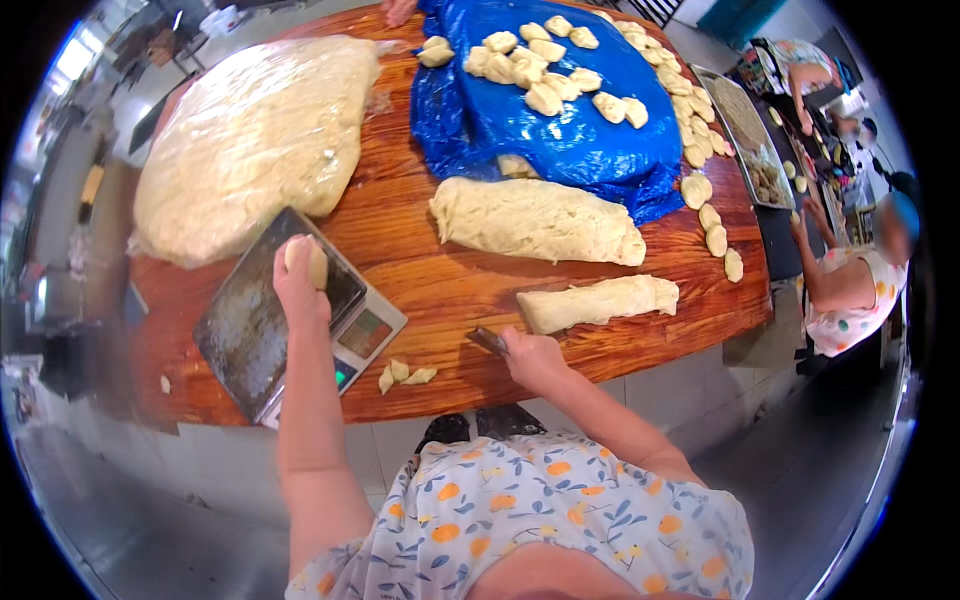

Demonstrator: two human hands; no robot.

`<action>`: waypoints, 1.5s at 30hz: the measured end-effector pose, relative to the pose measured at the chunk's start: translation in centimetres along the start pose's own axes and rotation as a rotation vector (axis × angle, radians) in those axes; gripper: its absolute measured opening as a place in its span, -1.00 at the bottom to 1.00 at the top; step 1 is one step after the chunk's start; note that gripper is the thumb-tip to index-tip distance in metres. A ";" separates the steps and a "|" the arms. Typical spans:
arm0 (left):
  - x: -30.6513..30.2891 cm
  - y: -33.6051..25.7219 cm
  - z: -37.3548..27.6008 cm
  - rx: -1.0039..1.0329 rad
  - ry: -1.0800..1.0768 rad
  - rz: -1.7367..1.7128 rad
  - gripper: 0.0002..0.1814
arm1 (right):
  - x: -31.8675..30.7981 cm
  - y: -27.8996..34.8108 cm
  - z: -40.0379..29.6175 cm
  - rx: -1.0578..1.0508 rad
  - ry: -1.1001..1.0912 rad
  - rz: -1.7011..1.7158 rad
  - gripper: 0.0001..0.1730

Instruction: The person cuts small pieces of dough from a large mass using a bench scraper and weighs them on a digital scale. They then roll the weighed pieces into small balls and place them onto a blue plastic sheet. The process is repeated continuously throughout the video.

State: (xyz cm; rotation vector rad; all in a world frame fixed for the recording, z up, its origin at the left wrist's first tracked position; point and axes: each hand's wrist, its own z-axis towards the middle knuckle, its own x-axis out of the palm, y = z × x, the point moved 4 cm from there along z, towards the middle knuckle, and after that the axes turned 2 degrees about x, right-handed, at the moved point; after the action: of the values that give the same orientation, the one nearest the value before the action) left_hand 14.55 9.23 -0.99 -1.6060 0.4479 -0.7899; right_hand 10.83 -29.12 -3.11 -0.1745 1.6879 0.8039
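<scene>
My left hand (298,281) grips a lump of dough (318,264) over the dark, worn pan of a digital scale (247,352). Whether the lump touches the pan cannot be made out. In my right hand (531,358) is a flat scraper or blade (487,341), held low over the wooden table. Just beyond it lies a short dough roll (600,302), and a thicker dough log (536,221) rests behind that. Several small dough scraps (405,373) sit between the scale and my right hand.
A large dough slab (255,142) under clear film covers the table's far left. Dough pieces (544,97) lie on blue plastic sheeting (510,142), with flattened rounds (696,191) along the right. Two people work beyond, beside a metal tray (750,142). Another person's hand (399,10) touches the far edge.
</scene>
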 end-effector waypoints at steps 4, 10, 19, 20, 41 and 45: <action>8.6 2.9 -2.9 -0.435 0.137 -0.462 -0.81 | -0.4 -1.3 -1.3 0.049 0.013 0.127 -0.79; 19.3 4.7 9.6 -0.494 0.136 -0.611 -0.71 | -3.4 -2.8 -0.9 0.094 0.035 0.196 -0.75; 27.1 -3.9 4.2 0.057 0.544 0.097 -0.45 | -8.0 -7.9 -2.6 0.459 -0.282 0.307 -0.69; 26.8 -3.3 -0.1 0.075 0.736 0.207 -0.46 | -8.7 -8.6 -2.7 0.484 -0.310 0.315 -0.68; 21.5 13.9 -23.5 0.578 0.803 0.681 -0.35 | -4.1 -8.0 3.5 0.464 -0.074 -0.148 -0.79; 19.3 14.4 -22.2 0.533 0.784 0.660 -0.46 | -2.7 -6.4 5.4 0.364 -0.018 -0.159 -0.75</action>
State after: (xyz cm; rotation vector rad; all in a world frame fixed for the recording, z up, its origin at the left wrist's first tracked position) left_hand 14.30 -22.44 -9.53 -0.5366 1.1434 -0.8933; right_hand 19.27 -31.55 -3.66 -0.0479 1.7482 0.3712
